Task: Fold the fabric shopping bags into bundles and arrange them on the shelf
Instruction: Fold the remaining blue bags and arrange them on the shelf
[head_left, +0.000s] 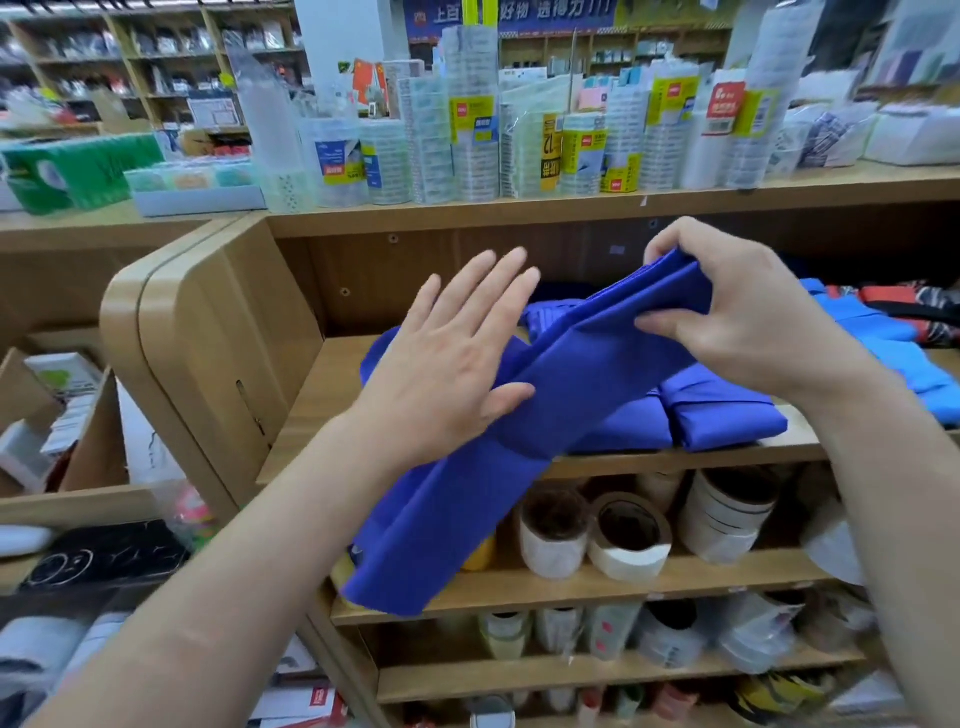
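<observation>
A dark blue fabric bag (457, 499), folded into a long strip, slants from upper right down to lower left in front of the wooden shelf (311, 405). My right hand (727, 317) pinches its upper end with curled fingers and thumb. My left hand (457, 353) lies flat with straight fingers against the strip's middle. Folded dark blue bundles (722, 410) lie on the shelf board behind the strip, and light blue bags (904, 358) lie to their right.
Rolls of tape (628, 535) fill the shelf below, and more rolls stand lower down. Packs of clear tape and stationery (467, 135) crowd the top board. A rounded wooden shelf end (192, 343) stands at left, with an open cardboard box (67, 415) beside it.
</observation>
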